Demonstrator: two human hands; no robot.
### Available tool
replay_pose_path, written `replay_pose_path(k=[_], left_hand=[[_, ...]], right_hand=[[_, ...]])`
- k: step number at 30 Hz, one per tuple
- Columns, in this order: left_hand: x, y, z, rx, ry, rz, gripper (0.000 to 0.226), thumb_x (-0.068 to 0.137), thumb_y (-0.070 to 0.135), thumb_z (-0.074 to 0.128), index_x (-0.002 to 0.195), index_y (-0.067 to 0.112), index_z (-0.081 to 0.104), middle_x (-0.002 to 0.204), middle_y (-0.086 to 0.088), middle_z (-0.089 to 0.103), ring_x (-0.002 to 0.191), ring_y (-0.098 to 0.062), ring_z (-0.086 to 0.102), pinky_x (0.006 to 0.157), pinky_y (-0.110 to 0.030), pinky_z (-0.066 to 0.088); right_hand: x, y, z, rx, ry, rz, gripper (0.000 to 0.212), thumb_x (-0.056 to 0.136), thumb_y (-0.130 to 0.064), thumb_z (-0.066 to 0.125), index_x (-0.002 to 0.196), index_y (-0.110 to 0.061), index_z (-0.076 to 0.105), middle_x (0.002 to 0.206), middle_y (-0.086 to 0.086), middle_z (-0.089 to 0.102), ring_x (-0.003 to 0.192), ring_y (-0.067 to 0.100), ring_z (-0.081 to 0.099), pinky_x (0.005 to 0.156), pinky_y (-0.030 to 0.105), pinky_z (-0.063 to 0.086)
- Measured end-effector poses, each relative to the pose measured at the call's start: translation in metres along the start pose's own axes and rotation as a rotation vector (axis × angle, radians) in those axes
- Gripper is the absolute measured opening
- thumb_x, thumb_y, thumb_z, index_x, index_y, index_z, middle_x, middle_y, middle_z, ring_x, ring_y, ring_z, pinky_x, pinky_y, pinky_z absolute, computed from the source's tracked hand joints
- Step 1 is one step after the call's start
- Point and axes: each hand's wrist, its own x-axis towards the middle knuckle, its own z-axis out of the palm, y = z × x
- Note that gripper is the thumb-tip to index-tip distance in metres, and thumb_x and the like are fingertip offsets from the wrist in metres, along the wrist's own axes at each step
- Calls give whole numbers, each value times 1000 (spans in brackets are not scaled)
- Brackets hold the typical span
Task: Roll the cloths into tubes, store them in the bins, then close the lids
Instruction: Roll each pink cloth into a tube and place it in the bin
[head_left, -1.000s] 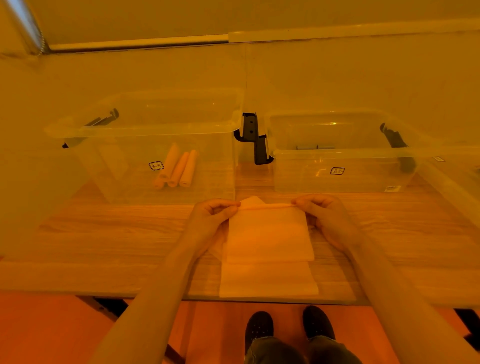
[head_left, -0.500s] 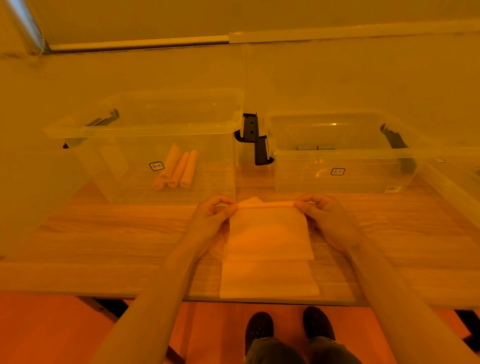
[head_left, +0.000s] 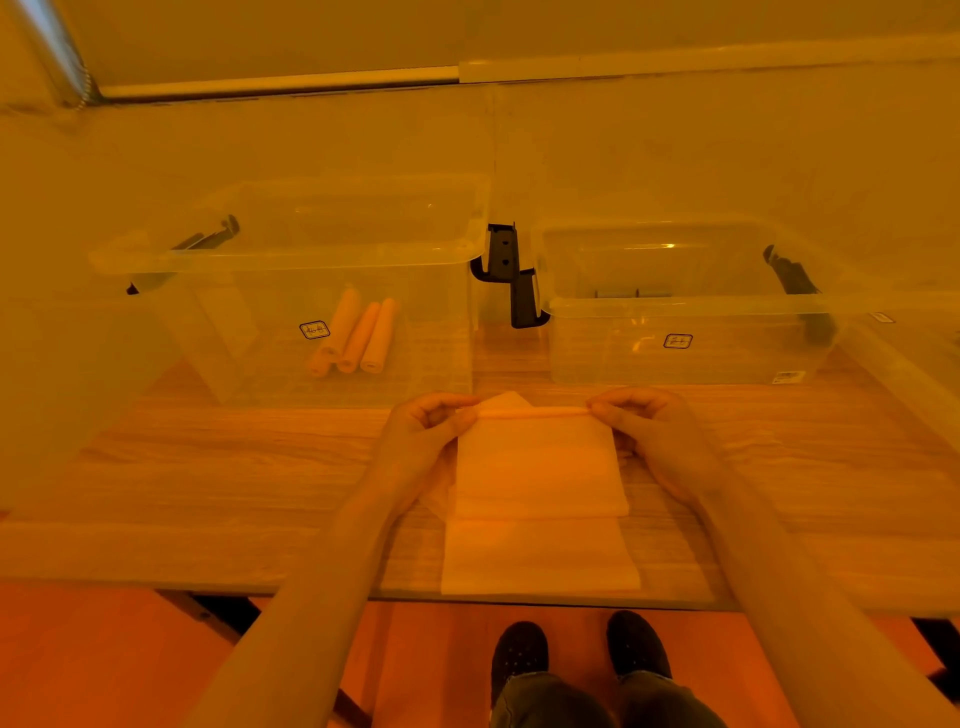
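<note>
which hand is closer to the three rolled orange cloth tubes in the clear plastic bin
Left. The left hand pinches the flat cloth's rolled edge just before that clear plastic bin; the right hand grips the opposite end, farther from the three rolled orange cloth tubes.

Everything is tinted by a warm orange-yellow cast. The counter (head_left: 234, 467) is patterned with a light wood grain in streaks. The cloth (head_left: 537, 467) is shown pale, nearly white with an orange tint, and unpatterned. Three rolled cloths (head_left: 358, 335) are seen in deeper orange inside the left bin (head_left: 291, 249), which is clear and colourless, as is the right bin (head_left: 685, 312). Black latches (head_left: 511, 275) are fixed at the bins' ends. A small dark-outlined label (head_left: 314, 329) is carried on each bin's front. The shoes (head_left: 519, 654) are black, over a red-orange floor (head_left: 104, 660).
</note>
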Motion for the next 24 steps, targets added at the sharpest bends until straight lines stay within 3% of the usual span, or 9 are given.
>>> replay_pose_path(k=[2, 5, 9, 15, 19, 24], left_hand=[[1, -1, -1, -21, 1, -13, 26, 87, 0, 61, 104, 18, 67, 90, -6, 74, 83, -20, 70, 69, -30, 57], [0, -3, 1, 12, 46, 10, 17, 86, 1, 63, 93, 14, 70, 82, -4, 74, 76, -17, 68, 63, -25, 55], [-2, -2, 3, 65, 41, 36, 7, 88, 6, 63, 86, 11, 67, 70, -1, 70, 65, -12, 64, 56, -23, 50], [-2, -2, 0, 71, -8, 43, 13, 91, 13, 60, 85, 21, 68, 77, -5, 70, 70, -19, 65, 61, -35, 50], [-3, 1, 2, 18, 1, 7, 19, 91, 5, 58, 92, 18, 73, 83, -4, 72, 77, -17, 66, 63, -30, 54], [-2, 1, 2, -43, 18, -32, 26, 87, 0, 58, 79, 17, 76, 82, -5, 73, 78, -16, 67, 65, -28, 52]], right_hand=[[0, 0, 0, -5, 2, 2, 21, 87, -10, 63, 107, -15, 68, 87, 6, 73, 74, 22, 69, 64, 35, 56], [0, 0, -1, -12, 1, 10, 29, 88, -10, 62, 115, -20, 65, 94, 8, 73, 78, 22, 71, 63, 31, 59], [-3, 0, -1, -85, 4, -2, 15, 91, -14, 59, 104, -13, 67, 89, 8, 71, 72, 19, 68, 59, 29, 56], [-1, -2, 0, -49, -6, 8, 13, 92, -14, 58, 102, -11, 65, 83, 6, 71, 69, 16, 68, 57, 25, 55], [-1, -1, -1, 9, -10, 9, 14, 92, -9, 58, 101, -13, 68, 81, 5, 71, 66, 15, 67, 51, 23, 52], [-1, 1, -2, 46, -5, 10, 17, 90, -7, 58, 95, -15, 71, 83, 8, 72, 72, 23, 65, 60, 35, 50]])
